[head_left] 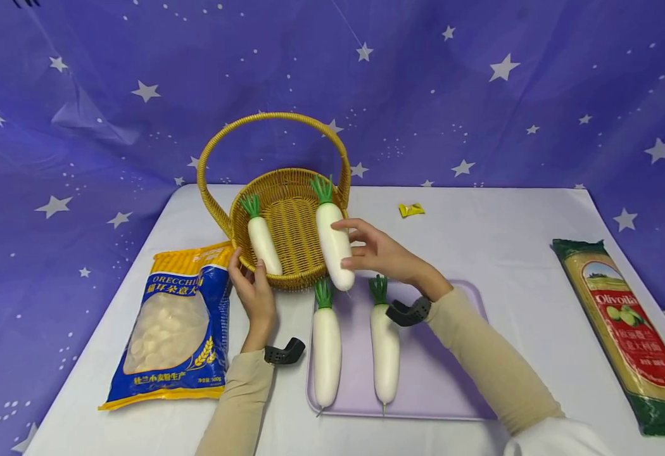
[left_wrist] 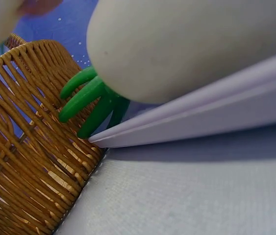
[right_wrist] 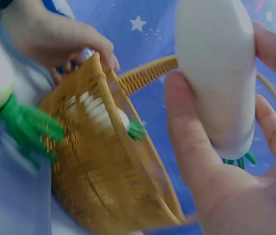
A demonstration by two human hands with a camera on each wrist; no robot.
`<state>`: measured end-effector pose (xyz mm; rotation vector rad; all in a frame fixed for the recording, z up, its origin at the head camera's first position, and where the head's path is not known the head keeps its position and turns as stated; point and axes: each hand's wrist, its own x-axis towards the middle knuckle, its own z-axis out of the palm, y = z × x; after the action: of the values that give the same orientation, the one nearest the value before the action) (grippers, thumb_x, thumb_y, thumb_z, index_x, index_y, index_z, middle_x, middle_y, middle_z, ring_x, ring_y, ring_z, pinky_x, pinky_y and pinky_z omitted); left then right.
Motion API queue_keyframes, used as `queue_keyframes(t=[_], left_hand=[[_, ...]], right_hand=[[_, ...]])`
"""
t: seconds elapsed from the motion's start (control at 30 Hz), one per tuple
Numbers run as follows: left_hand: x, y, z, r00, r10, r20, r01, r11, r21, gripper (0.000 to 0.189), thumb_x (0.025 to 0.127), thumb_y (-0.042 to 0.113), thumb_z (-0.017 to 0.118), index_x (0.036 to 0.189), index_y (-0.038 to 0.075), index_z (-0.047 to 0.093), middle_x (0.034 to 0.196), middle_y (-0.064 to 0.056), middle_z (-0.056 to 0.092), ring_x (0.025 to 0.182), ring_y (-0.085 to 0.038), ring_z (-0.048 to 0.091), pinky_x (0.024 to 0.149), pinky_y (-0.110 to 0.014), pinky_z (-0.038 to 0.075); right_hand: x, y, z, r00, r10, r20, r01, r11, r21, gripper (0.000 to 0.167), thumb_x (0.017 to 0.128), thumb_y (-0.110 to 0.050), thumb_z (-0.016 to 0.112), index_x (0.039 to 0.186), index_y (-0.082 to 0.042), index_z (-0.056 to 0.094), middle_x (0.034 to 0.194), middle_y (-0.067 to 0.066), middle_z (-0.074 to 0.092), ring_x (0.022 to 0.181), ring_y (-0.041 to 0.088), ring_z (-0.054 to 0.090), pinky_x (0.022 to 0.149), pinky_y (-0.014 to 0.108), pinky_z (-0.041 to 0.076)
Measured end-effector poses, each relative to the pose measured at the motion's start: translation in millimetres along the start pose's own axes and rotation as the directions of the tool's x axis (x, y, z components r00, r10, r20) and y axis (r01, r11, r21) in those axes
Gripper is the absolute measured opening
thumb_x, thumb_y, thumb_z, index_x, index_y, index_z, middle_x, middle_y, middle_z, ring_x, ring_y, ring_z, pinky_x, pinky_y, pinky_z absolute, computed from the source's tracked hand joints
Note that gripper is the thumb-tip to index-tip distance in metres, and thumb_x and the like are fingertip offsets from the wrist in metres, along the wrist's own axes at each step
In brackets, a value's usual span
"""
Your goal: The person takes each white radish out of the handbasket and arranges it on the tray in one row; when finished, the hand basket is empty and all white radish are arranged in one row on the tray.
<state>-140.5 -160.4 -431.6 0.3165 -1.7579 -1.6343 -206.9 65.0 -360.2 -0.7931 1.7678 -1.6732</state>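
My right hand [head_left: 384, 253] grips a white radish with green leaves [head_left: 332, 244] over the right rim of a wicker basket [head_left: 292, 215]. In the right wrist view, the thumb and fingers wrap both sides of this held radish [right_wrist: 216, 73]. A second radish [head_left: 264, 244] lies inside the basket at the left. At the basket's front left, my left hand [head_left: 255, 294] holds the rim, thumb on the inner side. Two more radishes, one on the left [head_left: 327, 354] and one on the right [head_left: 386, 354], lie on a light purple tray [head_left: 441, 380], leaves toward the basket.
Left of the basket lies a blue and yellow pasta bag [head_left: 167, 329]. A long spaghetti pack [head_left: 629, 335] is at the far right. Behind the tray sits a small yellow wrapped candy [head_left: 411, 209]. The basket's tall handle [head_left: 275, 116] arches over its opening. A starry purple cloth [head_left: 424, 95] hangs behind.
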Motion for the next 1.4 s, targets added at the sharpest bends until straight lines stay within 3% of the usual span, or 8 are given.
queue_keyframes(t=[0.13, 0.27, 0.5, 0.63, 0.83, 1.03, 1.27, 1.4], left_hand=[[-1.2, 6.2, 0.5, 1.0, -0.004, 0.009, 0.004, 1.0, 0.004, 0.049, 0.089, 0.005, 0.045, 0.133, -0.007, 0.028, 0.131, -0.029, 0.033, 0.117, -0.042, 0.039, 0.094, -0.043, 0.032], [-0.6, 6.3, 0.5, 1.0, -0.005, 0.009, 0.005, 1.0, -0.001, 0.049, 0.089, 0.005, 0.044, 0.133, -0.007, 0.028, 0.131, -0.028, 0.032, 0.118, -0.042, 0.039, 0.095, -0.044, 0.032], [-0.9, 3.6, -0.3, 1.0, -0.009, 0.005, 0.009, 1.0, 0.014, 0.049, 0.089, 0.006, 0.045, 0.133, -0.005, 0.028, 0.131, -0.026, 0.034, 0.118, -0.04, 0.04, 0.095, -0.046, 0.032], [0.8, -5.2, -2.0, 1.0, -0.003, 0.01, 0.003, 1.0, 0.013, 0.048, 0.089, 0.005, 0.046, 0.134, -0.003, 0.029, 0.132, -0.025, 0.034, 0.117, -0.04, 0.04, 0.094, -0.043, 0.033], [4.9, -26.4, -3.9, 1.0, -0.013, 0.0, 0.013, 1.0, 0.027, 0.048, 0.091, 0.012, 0.046, 0.136, 0.008, 0.03, 0.134, -0.015, 0.035, 0.116, -0.03, 0.043, 0.092, -0.034, 0.034], [4.9, -29.5, -3.2, 1.0, -0.007, 0.004, 0.007, 1.0, 0.021, 0.048, 0.091, 0.014, 0.046, 0.136, 0.009, 0.029, 0.135, -0.014, 0.035, 0.117, -0.031, 0.042, 0.092, -0.035, 0.035], [4.6, -29.2, -3.2, 1.0, -0.001, 0.002, 0.001, 1.0, 0.022, 0.048, 0.091, 0.015, 0.046, 0.136, 0.01, 0.029, 0.134, -0.013, 0.036, 0.117, -0.027, 0.043, 0.093, -0.032, 0.033], [4.5, -30.6, -3.2, 1.0, 0.003, 0.002, -0.003, 1.0, 0.028, 0.047, 0.091, 0.017, 0.046, 0.135, 0.012, 0.03, 0.134, -0.013, 0.036, 0.117, -0.027, 0.043, 0.093, -0.03, 0.034]], right_hand=[[-41.7, 1.8, -9.0, 1.0, -0.017, -0.02, 0.017, 1.0, -0.006, 0.065, 0.079, -0.008, 0.067, 0.134, -0.011, 0.034, 0.124, 0.012, 0.036, 0.101, 0.021, 0.056, 0.078, 0.034, 0.051], [-79.3, 9.5, -12.2, 0.997, -0.001, -0.079, -0.009, 0.993, -0.116, 0.066, 0.075, -0.006, 0.071, 0.132, -0.009, 0.037, 0.128, 0.006, 0.035, 0.096, 0.018, 0.054, 0.075, 0.03, 0.051], [-133.0, 32.5, -7.5, 0.985, 0.065, -0.163, -0.111, 0.951, -0.288, 0.065, 0.074, -0.017, 0.073, 0.129, -0.012, 0.041, 0.123, 0.011, 0.042, 0.086, 0.01, 0.056, 0.068, 0.026, 0.051], [-157.5, 41.5, 2.2, 0.971, 0.117, -0.209, -0.188, 0.912, -0.363, 0.064, 0.074, -0.026, 0.073, 0.129, -0.015, 0.042, 0.122, 0.011, 0.043, 0.084, 0.009, 0.054, 0.067, 0.025, 0.05], [-179.8, 44.6, 18.4, 0.931, 0.174, -0.322, -0.318, 0.819, -0.477, 0.063, 0.071, -0.041, 0.072, 0.126, -0.028, 0.045, 0.105, 0.006, 0.047, 0.083, 0.009, 0.051, 0.066, 0.022, 0.048], [-195.4, 43.3, 29.7, 0.919, 0.203, -0.338, -0.366, 0.756, -0.542, 0.064, 0.072, -0.046, 0.069, 0.126, -0.024, 0.046, 0.092, 0.006, 0.044, 0.078, 0.005, 0.048, 0.061, 0.019, 0.045], [-201.7, 38.3, 37.7, 0.907, 0.222, -0.359, -0.401, 0.716, -0.571, 0.058, 0.078, -0.044, 0.063, 0.129, -0.022, 0.045, 0.09, 0.006, 0.044, 0.069, 0.0, 0.045, 0.055, 0.019, 0.04], [-201.5, 37.0, 40.3, 0.898, 0.242, -0.368, -0.421, 0.72, -0.552, 0.053, 0.083, -0.041, 0.059, 0.13, -0.02, 0.046, 0.093, 0.009, 0.046, 0.062, 0.0, 0.047, 0.052, 0.019, 0.041]])
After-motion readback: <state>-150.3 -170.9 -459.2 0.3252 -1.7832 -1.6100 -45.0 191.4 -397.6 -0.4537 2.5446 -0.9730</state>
